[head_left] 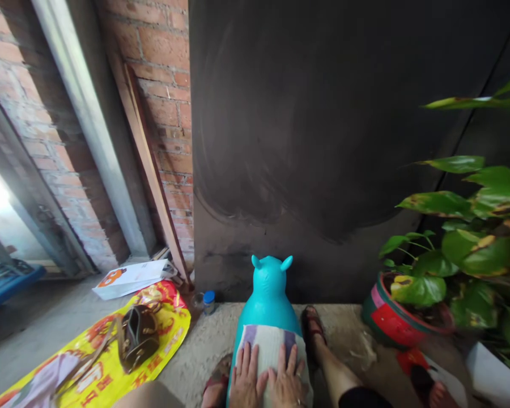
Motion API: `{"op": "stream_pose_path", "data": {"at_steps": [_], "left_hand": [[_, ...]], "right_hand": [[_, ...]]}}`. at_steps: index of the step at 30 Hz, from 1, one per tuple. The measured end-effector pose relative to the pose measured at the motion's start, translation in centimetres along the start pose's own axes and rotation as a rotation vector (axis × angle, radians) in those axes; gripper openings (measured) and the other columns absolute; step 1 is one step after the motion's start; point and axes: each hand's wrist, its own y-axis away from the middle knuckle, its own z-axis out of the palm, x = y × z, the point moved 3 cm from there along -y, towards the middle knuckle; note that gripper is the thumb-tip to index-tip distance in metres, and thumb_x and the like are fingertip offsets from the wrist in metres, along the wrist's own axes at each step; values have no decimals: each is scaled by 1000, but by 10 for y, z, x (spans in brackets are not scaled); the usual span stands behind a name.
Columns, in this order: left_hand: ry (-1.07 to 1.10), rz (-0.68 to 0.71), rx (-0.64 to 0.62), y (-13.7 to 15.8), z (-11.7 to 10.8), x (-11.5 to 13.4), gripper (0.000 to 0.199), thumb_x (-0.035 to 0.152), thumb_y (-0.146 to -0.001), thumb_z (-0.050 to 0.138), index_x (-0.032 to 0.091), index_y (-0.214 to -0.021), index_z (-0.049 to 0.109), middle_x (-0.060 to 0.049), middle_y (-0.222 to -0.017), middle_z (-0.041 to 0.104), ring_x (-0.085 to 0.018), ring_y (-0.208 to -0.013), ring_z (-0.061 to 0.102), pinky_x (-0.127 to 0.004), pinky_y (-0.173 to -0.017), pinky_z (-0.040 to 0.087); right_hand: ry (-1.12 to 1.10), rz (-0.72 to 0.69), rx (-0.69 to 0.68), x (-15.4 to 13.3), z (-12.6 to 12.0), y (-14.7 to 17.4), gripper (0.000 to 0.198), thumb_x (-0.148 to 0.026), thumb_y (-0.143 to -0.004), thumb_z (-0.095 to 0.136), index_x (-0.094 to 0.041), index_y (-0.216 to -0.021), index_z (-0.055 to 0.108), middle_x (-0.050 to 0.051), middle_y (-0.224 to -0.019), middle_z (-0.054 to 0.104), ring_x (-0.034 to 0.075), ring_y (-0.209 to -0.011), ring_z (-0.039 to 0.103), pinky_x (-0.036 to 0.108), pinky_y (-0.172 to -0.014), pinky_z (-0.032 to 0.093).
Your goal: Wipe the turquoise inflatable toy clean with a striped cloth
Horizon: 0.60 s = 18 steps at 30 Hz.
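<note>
Left hand (245, 384) and right hand (287, 386) side by side, palm down, fingers (246, 357) extended forward, slightly spread

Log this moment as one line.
left hand: palm down on striped cloth | right hand: palm down, same cloth | striped cloth: draped over turquoise toy | turquoise toy: before black panel

The toy animal (270, 306) is smooth plastic (faintly glossy); cloth (268, 348), matt; brick wall (164, 42), rough.

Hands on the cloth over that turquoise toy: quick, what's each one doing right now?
Left hand: open, palm down on the cloth, not gripping anything.
Right hand: open, palm down on the same cloth, not gripping anything.
</note>
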Motion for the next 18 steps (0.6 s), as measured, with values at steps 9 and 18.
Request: {"op": "stream_pose_path", "data": {"at_steps": [9, 18], "left_hand": [[7, 79, 39, 29, 19, -15, 61, 41, -88, 46, 18, -142, 31, -11, -153, 19, -27, -144, 21, -46, -116, 32], [18, 84, 137, 20, 39, -26, 57, 40, -89, 45, 20, -142, 35, -8, -153, 23, -27, -143, 22, -45, -117, 32]], "right_hand": [[16, -16, -18, 5, 3, 33, 65, -29, -86, 50, -17, -147, 31, 24, -153, 24, 42, -133, 37, 61, -102, 36], [-29, -74, -42, 12, -16, 16, 77, -39, -79, 55, -22, -149, 28, 18, -156, 22, 41, -139, 28, 64, -99, 37]]}}
